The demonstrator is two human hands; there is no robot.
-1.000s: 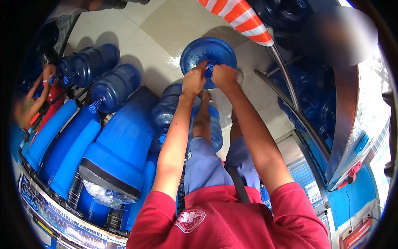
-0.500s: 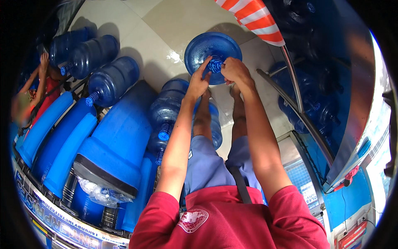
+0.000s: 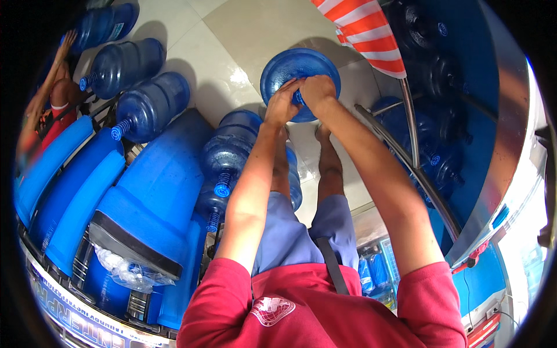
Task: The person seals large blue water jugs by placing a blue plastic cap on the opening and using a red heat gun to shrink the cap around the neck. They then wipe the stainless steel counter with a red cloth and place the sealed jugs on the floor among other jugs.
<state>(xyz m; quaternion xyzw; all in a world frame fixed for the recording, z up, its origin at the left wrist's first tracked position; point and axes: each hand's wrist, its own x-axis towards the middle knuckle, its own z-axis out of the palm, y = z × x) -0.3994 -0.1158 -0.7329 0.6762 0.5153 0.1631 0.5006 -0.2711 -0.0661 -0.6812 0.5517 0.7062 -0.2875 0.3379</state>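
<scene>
Presently: blue water jug (image 3: 299, 72) standing upright on the pale tiled floor (image 3: 243, 35), seen from above. Left hand (image 3: 282, 103) and right hand (image 3: 317, 91) — both closed around the jug's neck, fingers curled. Beside the jug, toward the person: a lying blue bottle (image 3: 229, 156) — further bottles (image 3: 148, 107) beyond it. Striped cloth (image 3: 365, 32) just beside the jug.

Both arms stretched forward, left hand (image 3: 282, 104) and right hand (image 3: 317, 91) together, fingers curled
</scene>
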